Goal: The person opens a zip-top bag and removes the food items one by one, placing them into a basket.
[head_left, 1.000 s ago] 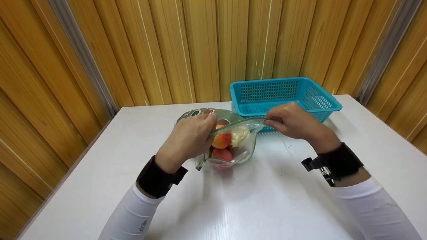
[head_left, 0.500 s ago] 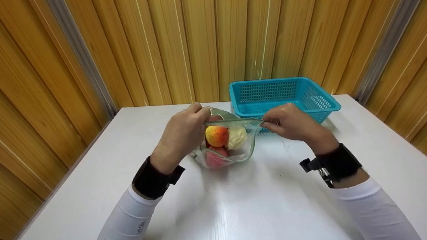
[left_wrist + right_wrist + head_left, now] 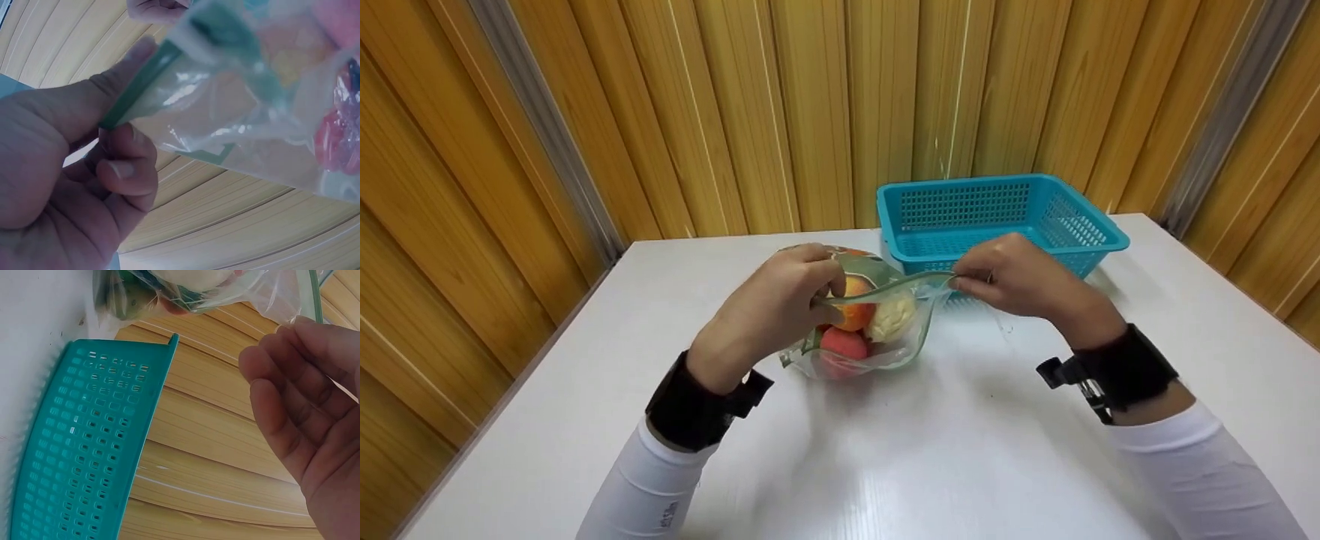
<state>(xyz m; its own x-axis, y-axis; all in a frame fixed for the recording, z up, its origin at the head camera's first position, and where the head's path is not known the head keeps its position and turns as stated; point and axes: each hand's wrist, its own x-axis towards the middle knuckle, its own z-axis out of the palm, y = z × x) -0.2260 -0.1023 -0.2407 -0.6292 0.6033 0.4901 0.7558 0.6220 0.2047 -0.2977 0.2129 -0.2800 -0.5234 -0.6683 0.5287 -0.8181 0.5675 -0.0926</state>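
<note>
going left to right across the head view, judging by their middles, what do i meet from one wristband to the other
Left black wristband → left hand → red round item inside the bag → cream-coloured item, also inside it → right hand → right black wristband.

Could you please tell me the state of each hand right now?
Left hand: closed, pinching the plastic bag at its edge.
Right hand: closed, also pinching that bag's edge.

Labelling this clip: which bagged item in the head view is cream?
The lumpy rightmost piece; the orange-yellow piece and red piece sit to its left.
</note>
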